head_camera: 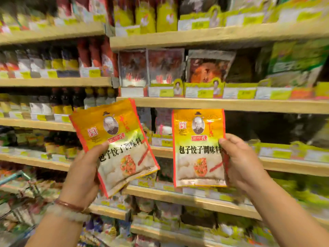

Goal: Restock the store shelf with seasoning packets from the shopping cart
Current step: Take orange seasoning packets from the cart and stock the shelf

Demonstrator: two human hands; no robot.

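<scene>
I've got a packet in each hand, both held up in front of the shelves w/ nothing placed yet. Left hand (83, 168) grips a small fanned stack of packets (114, 145), thumb on the front, tilted to the left; looks like 2+ in the stack but can't count. Right hand (238, 161) pinches a single packet (198, 148) by its right edge, upright. The cart (19, 189) is down at lower left, only partly in view. Risks as I see them: the fanned stack could slide apart and drop one, since only the thumb clamps it. The single packet is edge-held, so it may twist or fold when pushed in. The dark gap (267, 127) on the shelf (231, 105) behind is blurred; I can't confirm it's the matching slot, so a misplace is possible
</scene>
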